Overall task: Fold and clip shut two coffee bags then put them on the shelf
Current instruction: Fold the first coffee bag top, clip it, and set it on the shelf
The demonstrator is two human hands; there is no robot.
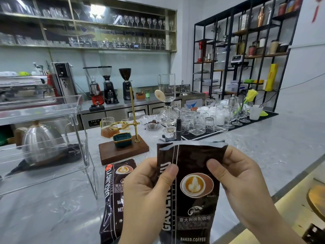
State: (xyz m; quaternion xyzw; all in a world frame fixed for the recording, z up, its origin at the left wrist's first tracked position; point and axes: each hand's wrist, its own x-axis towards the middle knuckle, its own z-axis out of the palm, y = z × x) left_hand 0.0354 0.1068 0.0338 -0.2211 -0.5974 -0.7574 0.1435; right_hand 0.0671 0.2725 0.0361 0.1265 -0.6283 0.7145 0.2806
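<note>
Between both hands: dark shiny coffee bag [191, 182], top open
Left hand [147, 194]: pinching it
Right hand [241, 184]: pinching it
Left of left hand: second dark bag [114, 194], waiting
Done: nothing yet

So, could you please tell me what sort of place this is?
Most likely a café or coffee bar: coffee grinders stand on the back counter beside an espresso machine, stemmed glasses line the wall shelves, and a siphon brewer stands on the marble counter.
</note>
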